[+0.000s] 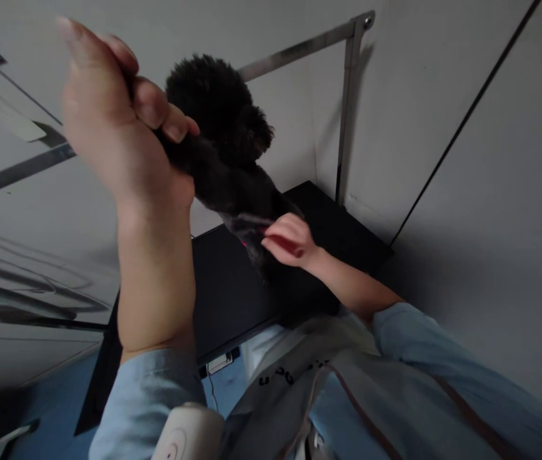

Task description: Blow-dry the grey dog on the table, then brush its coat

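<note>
A small black curly-haired dog (225, 128) stands upright on a black table (342, 230). My left hand (108, 121) is raised high and closed around one of the dog's front legs, holding it up. My right hand (290, 241) is lower down against the dog's body, fingers pinched on a slim tool with a red part (256, 237); I cannot make out what kind of tool it is. Both my forearms come out of light blue sleeves.
A metal grooming arm (347, 96) rises from the table's far corner and runs across behind the dog. Pale grey walls surround the table. A white device (189, 434) sits by my left sleeve, and a grey apron (328, 396) covers my front. Blue floor shows below.
</note>
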{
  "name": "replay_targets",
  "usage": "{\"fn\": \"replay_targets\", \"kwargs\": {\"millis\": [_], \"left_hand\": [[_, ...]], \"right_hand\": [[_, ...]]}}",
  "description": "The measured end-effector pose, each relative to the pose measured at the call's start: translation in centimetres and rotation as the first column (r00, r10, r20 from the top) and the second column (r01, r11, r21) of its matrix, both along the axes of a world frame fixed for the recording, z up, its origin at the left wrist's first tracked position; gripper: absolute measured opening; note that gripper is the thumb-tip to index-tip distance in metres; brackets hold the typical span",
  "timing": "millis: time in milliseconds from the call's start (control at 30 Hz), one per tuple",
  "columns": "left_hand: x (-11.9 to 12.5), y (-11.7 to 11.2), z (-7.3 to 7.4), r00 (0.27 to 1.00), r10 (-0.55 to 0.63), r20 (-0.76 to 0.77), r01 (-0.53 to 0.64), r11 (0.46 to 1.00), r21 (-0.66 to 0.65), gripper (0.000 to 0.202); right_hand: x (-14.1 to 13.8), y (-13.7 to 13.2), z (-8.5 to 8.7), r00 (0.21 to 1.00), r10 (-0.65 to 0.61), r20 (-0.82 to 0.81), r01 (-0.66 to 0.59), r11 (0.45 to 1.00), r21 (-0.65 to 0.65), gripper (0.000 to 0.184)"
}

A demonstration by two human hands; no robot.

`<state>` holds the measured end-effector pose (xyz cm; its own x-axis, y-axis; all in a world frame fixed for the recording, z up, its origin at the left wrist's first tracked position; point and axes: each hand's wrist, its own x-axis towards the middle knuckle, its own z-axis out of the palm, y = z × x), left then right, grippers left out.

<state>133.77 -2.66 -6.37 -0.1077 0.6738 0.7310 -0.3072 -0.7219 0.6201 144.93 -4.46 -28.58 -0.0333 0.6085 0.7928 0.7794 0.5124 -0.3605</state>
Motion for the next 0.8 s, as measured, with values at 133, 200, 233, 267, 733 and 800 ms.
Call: {"fn": "replay_targets", "kwargs": {"millis": [133,200,233,267,733,800], "left_hand": [[0.3,-0.5,0.3,0.976,-0.142,-0.164,0.143,0.99,-0.008,0.04],[0.3,-0.5,0.1,0.976,-0.174,-0.133,0.177,0.984,0.01,0.039],[0.3,-0.5,0.0,0.973,-0.196,-0.12,0.199,0.98,0.018,0.038],[0.2,-0.4,-0.1,0.971,-0.215,-0.104,0.219,0.975,0.027,0.037],[-1.7,-0.9,-1.2,0.959,-0.282,-0.01,0.282,0.959,0.021,0.034],[-2.2,-1.3,-1.6,0.952,-0.306,0.009,0.305,0.951,0.057,0.037]], "right_hand": [[-1.8,1.0,0.6,0.982,0.069,0.175,-0.008,0.945,-0.326,0.017],[-2.2,0.9,1.4,0.995,-0.026,0.101,0.054,0.958,-0.281,0.021],[-2.2,0.6,1.8,0.995,-0.092,0.028,0.096,0.973,-0.21,0.022],[-2.3,0.2,2.1,0.989,-0.14,-0.043,0.133,0.982,-0.134,0.023],[-1.5,-1.0,3.1,0.956,0.074,-0.286,-0.061,0.997,0.055,0.012],[-0.8,-0.6,2.9,0.941,0.179,-0.287,-0.193,0.981,-0.021,0.012]]}}
